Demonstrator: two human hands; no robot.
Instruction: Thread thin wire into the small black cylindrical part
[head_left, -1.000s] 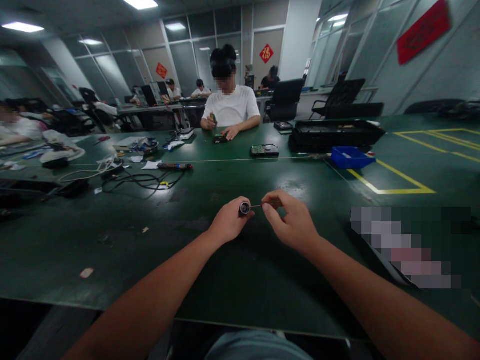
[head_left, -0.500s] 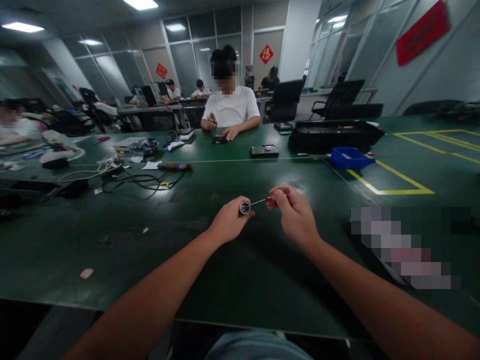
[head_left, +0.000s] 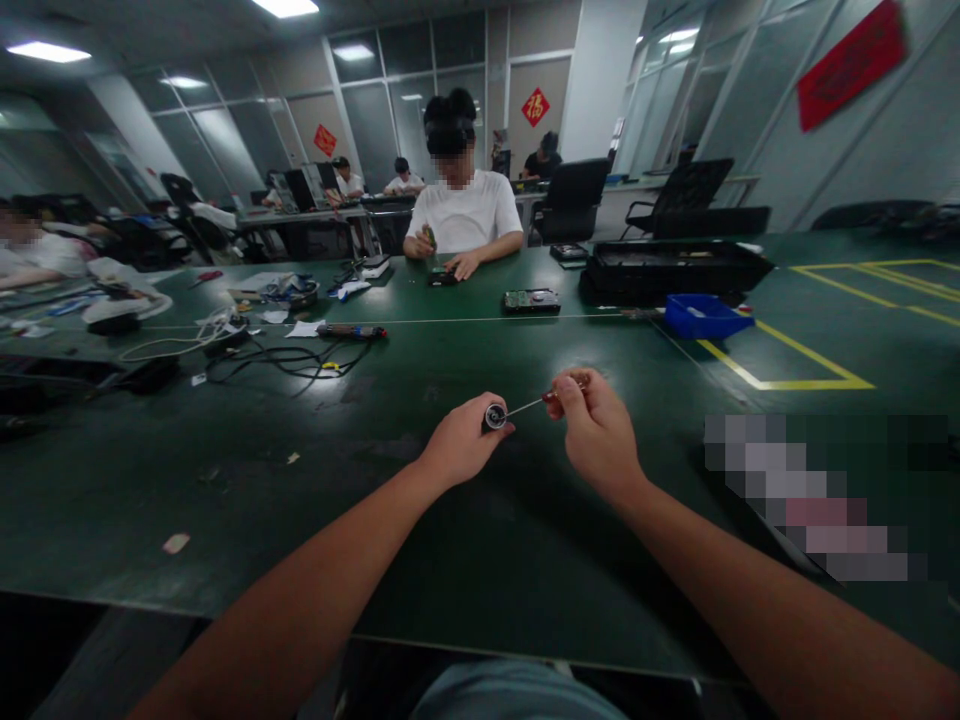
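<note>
My left hand (head_left: 463, 440) is wrapped round a dark cylindrical object (head_left: 495, 417) whose round silver-rimmed end faces right and toward me. Its exact kind I cannot make out. In my right hand (head_left: 596, 425) I pinch the reddish handle of a screwdriver (head_left: 526, 407). The thin metal shaft points left, and its tip reaches the round end of the cylinder. Both hands are held above the green table (head_left: 420, 580), near its middle. My fingers hide most of the cylinder's body and much of the screwdriver's handle.
Across the table a person in a white shirt (head_left: 469, 215) works on a small dark device. A hard drive (head_left: 531, 300), a blue bin (head_left: 705, 316) and a long black casing (head_left: 675, 270) lie beyond my hands. Black cables (head_left: 289, 365) are at left, a blurred-out object (head_left: 810, 500) at right.
My right hand has moved slightly right, and more of the screwdriver's shaft shows. My left hand keeps hold of the cylinder, its round end turned slightly. The whole view has shifted a little.
</note>
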